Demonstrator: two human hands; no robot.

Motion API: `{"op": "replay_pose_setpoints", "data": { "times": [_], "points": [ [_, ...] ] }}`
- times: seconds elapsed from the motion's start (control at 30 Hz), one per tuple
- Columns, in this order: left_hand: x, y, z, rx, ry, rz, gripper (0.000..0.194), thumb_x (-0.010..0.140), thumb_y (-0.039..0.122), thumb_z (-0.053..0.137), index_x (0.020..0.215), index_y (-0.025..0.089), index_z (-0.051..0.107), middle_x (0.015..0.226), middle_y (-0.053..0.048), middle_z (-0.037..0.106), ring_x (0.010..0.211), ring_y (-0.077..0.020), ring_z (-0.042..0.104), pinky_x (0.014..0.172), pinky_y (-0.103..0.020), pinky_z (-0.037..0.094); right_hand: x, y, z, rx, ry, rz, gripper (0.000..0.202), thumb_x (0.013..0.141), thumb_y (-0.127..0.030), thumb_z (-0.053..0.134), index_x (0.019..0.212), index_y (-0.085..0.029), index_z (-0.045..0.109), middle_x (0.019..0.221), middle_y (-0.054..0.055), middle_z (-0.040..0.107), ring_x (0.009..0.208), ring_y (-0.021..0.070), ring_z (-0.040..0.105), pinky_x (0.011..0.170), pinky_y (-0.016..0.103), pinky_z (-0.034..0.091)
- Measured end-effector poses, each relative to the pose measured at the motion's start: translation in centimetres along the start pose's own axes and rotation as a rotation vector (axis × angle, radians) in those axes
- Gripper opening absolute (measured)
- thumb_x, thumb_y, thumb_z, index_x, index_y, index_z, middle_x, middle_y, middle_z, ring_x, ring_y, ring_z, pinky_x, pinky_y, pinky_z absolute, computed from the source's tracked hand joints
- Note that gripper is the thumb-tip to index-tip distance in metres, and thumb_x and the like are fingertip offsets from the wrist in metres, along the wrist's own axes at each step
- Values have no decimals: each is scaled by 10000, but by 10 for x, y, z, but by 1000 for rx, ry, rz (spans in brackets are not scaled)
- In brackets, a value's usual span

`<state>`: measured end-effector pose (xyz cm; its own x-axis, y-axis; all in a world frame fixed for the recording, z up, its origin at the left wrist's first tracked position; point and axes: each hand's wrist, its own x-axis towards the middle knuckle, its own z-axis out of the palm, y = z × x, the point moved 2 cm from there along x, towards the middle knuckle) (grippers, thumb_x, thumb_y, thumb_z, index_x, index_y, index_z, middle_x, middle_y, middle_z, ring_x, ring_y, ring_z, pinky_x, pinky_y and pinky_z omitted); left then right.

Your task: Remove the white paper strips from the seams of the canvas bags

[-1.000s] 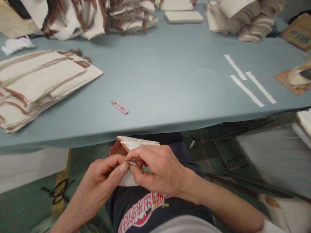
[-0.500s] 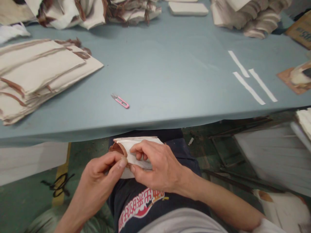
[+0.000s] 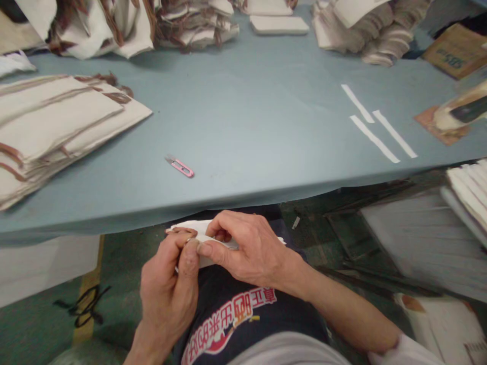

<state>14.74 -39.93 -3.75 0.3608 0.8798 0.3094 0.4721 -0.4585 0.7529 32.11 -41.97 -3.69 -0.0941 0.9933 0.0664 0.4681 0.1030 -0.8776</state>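
Note:
Over my lap, below the table's front edge, I hold a white fabric piece with brown trim (image 3: 190, 224). My left hand (image 3: 169, 279) pinches its brown-trimmed edge between thumb and bent fingers. Close beside it, my right hand (image 3: 251, 248) grips the white fabric, its thumb tip almost touching the left thumb. Most of the piece is hidden behind the hands. Pink thread snips (image 3: 180, 166) lie on the table above my hands, blades toward the upper left.
A blue-green cloth covers the table (image 3: 247, 116). Flat white fabric pieces with brown trim (image 3: 57, 121) are stacked at left. Three white strips (image 3: 375, 137) lie at right, near a cardboard box (image 3: 454, 53). More fabric bundles (image 3: 365, 30) stand along the back.
My left hand has turned more upright and folded the brown-trimmed edge over. My right hand has closed in on the fabric beside it. The view has shifted slightly.

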Motion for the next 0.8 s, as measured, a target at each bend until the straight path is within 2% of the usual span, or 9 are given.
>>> {"op": "replay_pose_setpoints", "data": {
  "times": [0.17,0.23,0.3,0.37,0.47,0.53,0.67,0.73,0.8],
  "points": [
    [1,-5,4,207,113,119,137,1060,235,566,979,237,676,927,-19,797,815,-177,749,760,-252,531,1,5,1,16,35,-114,284,1048,-337,575,804,-195,605,745,-12,640,694,133,534,676,287,368],
    [1,-8,8,203,130,99,137,1045,245,589,954,228,691,928,-37,796,822,-189,744,759,-262,526,2,9,5,54,56,-127,232,1002,-277,593,784,-199,582,726,-24,617,679,126,522,665,278,365],
    [3,-9,13,39,134,-78,199,1045,292,600,883,226,693,858,-20,753,769,-174,697,711,-248,507,2,14,9,119,78,-116,210,974,-259,606,774,-204,568,710,-39,596,647,113,508,642,263,362],
    [6,-8,21,-302,139,-382,283,1013,407,659,802,220,675,750,10,665,663,-148,596,612,-223,474,4,19,12,206,99,-113,211,964,-255,614,768,-210,552,689,-55,565,600,96,476,604,244,351],
    [14,4,36,-833,155,-782,442,770,558,889,717,206,627,661,45,545,578,-118,439,514,-196,439,7,22,13,346,148,-233,246,953,-230,619,740,-220,495,661,-70,497,557,82,429,563,230,340],
    [21,15,43,-1016,158,-901,544,604,534,998,645,203,568,630,61,484,572,-108,382,500,-198,451,10,20,11,380,214,-381,272,949,-210,622,732,-230,459,652,-73,460,560,86,419,562,236,335],
    [28,20,48,-1132,135,-888,632,597,519,1010,556,212,459,585,78,373,559,-102,293,485,-203,444,12,22,6,360,305,-538,288,988,-222,616,755,-240,448,657,-67,446,588,103,432,585,259,344],
    [27,13,45,-1074,71,-776,557,722,553,938,593,205,524,595,68,415,543,-100,315,475,-193,417,10,27,3,363,294,-513,291,1016,-256,618,774,-239,459,671,-65,455,594,105,439,590,259,354],
    [26,5,38,-858,-12,-584,428,896,525,811,677,202,637,643,44,535,550,-100,407,492,-175,406,6,34,1,346,252,-443,296,1044,-296,618,793,-234,474,693,-61,480,603,103,451,596,254,364]
  ]
}}
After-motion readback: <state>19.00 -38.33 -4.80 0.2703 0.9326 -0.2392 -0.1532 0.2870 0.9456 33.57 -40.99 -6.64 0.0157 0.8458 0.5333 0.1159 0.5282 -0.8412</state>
